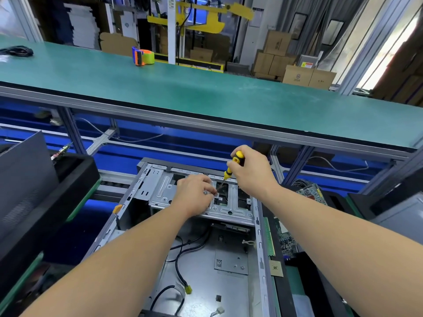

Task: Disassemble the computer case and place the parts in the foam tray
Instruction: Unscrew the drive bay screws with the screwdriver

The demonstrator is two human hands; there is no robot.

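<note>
Head view: right hand grips screwdriver, left hand pinches at its tip on the drive cage, 12 o'clock end of the open computer case; cage likely stiff, light, sharp-edged, so grab its flanges.

The left hand hides the screwdriver tip; the computer case and both forearms run off the bottom edge.
</note>
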